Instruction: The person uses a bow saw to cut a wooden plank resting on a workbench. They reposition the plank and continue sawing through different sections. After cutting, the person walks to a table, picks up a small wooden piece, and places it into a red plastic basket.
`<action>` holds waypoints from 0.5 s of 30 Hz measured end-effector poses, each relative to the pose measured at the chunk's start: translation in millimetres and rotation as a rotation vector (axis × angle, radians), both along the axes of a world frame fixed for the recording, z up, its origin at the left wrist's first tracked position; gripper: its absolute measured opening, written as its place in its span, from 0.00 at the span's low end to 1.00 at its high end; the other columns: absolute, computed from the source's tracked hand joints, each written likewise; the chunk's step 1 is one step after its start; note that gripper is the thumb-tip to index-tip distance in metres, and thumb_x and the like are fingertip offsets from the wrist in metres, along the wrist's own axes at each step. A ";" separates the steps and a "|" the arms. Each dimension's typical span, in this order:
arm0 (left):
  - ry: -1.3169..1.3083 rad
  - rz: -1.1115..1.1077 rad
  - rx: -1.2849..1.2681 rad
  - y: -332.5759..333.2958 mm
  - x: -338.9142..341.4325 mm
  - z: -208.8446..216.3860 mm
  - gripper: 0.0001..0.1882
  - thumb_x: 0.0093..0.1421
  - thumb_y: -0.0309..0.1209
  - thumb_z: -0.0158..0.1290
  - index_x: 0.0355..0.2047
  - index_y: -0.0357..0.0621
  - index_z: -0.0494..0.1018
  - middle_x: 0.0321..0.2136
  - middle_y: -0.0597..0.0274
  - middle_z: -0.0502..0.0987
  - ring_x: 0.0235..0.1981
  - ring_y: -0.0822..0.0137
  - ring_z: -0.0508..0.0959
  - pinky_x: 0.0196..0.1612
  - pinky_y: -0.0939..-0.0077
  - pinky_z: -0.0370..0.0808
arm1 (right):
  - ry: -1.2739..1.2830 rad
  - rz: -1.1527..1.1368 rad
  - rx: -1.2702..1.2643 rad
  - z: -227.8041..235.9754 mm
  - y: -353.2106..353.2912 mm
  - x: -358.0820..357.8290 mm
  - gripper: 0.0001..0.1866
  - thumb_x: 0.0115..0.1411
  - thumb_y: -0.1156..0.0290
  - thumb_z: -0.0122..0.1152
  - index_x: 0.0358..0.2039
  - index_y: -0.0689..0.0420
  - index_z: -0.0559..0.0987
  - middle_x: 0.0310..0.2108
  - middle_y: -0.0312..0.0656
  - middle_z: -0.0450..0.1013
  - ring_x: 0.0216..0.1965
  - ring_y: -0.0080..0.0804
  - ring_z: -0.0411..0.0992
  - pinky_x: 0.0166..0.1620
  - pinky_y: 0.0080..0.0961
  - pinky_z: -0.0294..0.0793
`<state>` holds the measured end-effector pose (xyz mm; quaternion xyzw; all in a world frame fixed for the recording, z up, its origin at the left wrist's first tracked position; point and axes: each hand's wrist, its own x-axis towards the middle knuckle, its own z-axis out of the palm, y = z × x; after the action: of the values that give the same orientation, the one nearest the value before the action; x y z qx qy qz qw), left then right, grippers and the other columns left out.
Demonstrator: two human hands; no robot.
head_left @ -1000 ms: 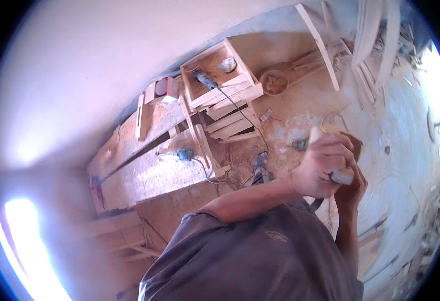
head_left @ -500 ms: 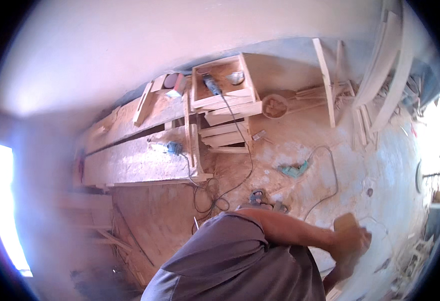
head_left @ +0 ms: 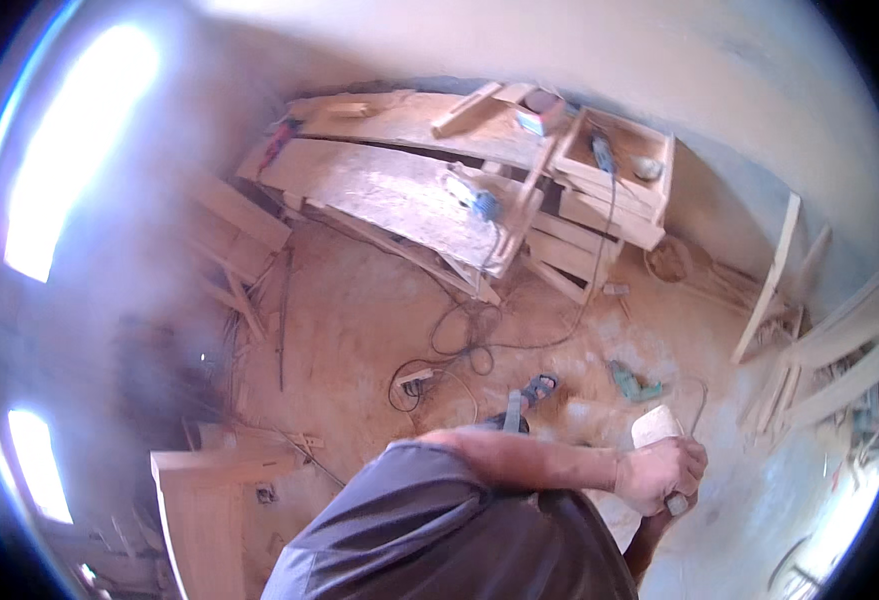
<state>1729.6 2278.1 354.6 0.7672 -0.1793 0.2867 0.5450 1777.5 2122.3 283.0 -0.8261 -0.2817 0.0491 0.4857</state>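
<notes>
Pale wood, a small block (head_left: 655, 424), sticks up at about twelve o'clock from the left hand (head_left: 657, 470), which is clamped around its lower end well out at the right of the view. The right hand (head_left: 681, 497) sits just below at about five o'clock from the left, the two touching, and it grips a small grey piece whose shape is too blurred to tell. The left forearm crosses over the person's grey shirt (head_left: 439, 530) to reach there. On the sawdust-covered floor (head_left: 359, 320), a green power tool (head_left: 635, 382) lies near the block at about eleven o'clock from it, and a sandal (head_left: 539, 386) lies farther off at about ten o'clock. A black cable (head_left: 459, 345) loops across the floor beyond, well apart from both hands. Far up, at twelve o'clock, stands a plank workbench (head_left: 389, 190).
</notes>
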 end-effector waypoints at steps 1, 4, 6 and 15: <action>0.009 0.050 -0.013 3.3 -8.3 5.7 0.15 0.29 0.29 0.62 0.22 0.44 0.74 0.26 0.61 0.75 0.38 0.51 0.75 0.41 0.56 0.72 | 0.019 0.054 0.011 0.8 0.6 1.9 0.12 0.62 0.66 0.56 0.44 0.57 0.74 0.41 0.39 0.71 0.46 0.34 0.71 0.47 0.33 0.71; 0.021 0.129 -0.058 9.0 -25.0 3.3 0.18 0.28 0.31 0.61 0.24 0.42 0.73 0.29 0.57 0.76 0.43 0.49 0.76 0.46 0.54 0.73 | 0.057 0.193 0.033 -7.9 5.9 9.9 0.13 0.63 0.65 0.55 0.46 0.56 0.73 0.42 0.38 0.70 0.47 0.32 0.70 0.48 0.32 0.71; 0.079 0.245 0.039 16.1 -42.1 10.1 0.20 0.27 0.31 0.61 0.26 0.42 0.74 0.29 0.58 0.76 0.43 0.49 0.76 0.46 0.54 0.72 | 0.122 0.300 0.044 -11.7 10.0 9.9 0.14 0.64 0.64 0.55 0.47 0.55 0.72 0.43 0.38 0.70 0.48 0.31 0.70 0.49 0.31 0.71; 0.124 0.514 -0.105 23.2 -79.2 -23.4 0.18 0.29 0.26 0.58 0.27 0.41 0.73 0.31 0.61 0.77 0.43 0.52 0.77 0.45 0.56 0.72 | 0.718 0.661 0.065 -21.1 52.0 -6.1 0.16 0.66 0.63 0.52 0.52 0.53 0.70 0.47 0.35 0.69 0.51 0.26 0.69 0.51 0.26 0.73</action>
<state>1650.4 2301.2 331.3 0.7744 0.0701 0.3772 0.5032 1771.4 2174.3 261.9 -0.6078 -0.3451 0.4736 0.5359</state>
